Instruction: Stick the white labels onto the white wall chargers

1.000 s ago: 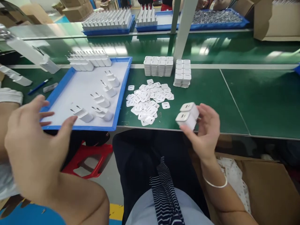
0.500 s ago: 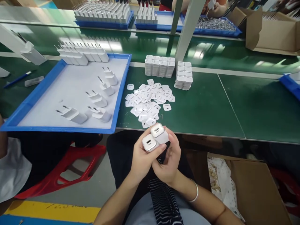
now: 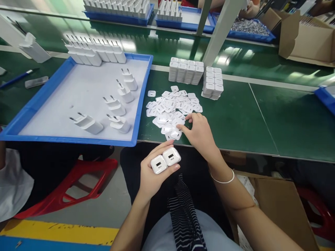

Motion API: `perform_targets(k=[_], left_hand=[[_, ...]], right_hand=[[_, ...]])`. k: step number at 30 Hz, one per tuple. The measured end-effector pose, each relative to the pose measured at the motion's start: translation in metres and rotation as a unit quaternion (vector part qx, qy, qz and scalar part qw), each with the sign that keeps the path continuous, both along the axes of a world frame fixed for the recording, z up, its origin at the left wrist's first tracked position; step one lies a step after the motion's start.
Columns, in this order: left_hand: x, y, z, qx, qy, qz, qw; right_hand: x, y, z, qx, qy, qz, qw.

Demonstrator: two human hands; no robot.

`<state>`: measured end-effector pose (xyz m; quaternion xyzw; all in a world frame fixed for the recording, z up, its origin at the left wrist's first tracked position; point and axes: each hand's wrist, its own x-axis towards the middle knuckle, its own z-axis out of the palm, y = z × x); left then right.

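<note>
Two white charger blocks (image 3: 170, 157) sit gripped in the left hand (image 3: 149, 177), probably light, rigid, slick, best held by their sides; whether the right hand (image 3: 199, 134), at the plate pile (image 3: 170, 108), pinches one, I can't tell.

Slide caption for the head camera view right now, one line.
Left hand holds two chargers side by side; right hand is at the loose covers beside a blue tray.
</note>
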<state>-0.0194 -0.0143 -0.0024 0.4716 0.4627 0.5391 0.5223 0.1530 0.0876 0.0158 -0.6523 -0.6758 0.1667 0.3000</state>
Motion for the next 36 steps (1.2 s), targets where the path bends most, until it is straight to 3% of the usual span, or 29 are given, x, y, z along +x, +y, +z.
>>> perform_targets(k=[7,12,17,20,24,29,36], left_hand=[[0.007,0.015,0.0,-0.033,-0.038,-0.027,0.998],[0.009,0.039,0.01,-0.068,-0.023,-0.074,0.995],[0.019,0.062,0.019,-0.064,-0.04,-0.098,0.992],[0.024,0.063,0.021,-0.029,-0.038,-0.116,0.992],[0.027,0.05,0.02,0.023,0.0,-0.125,0.992],[0.028,0.035,0.011,0.025,0.015,-0.097,0.995],[0.022,0.046,0.005,-0.025,0.017,-0.098,0.995]], right_hand=[[0.006,0.01,0.004,-0.059,0.125,0.0,0.99],[0.024,0.015,0.009,-0.008,0.23,-0.01,0.973],[0.034,0.002,0.011,0.058,0.295,-0.005,0.954],[0.042,-0.008,0.012,0.062,0.3,0.011,0.952],[0.049,-0.01,0.01,-0.003,0.348,0.052,0.936],[0.047,0.009,0.007,-0.077,0.273,0.082,0.955],[0.037,0.026,0.014,-0.1,0.108,0.118,0.982]])
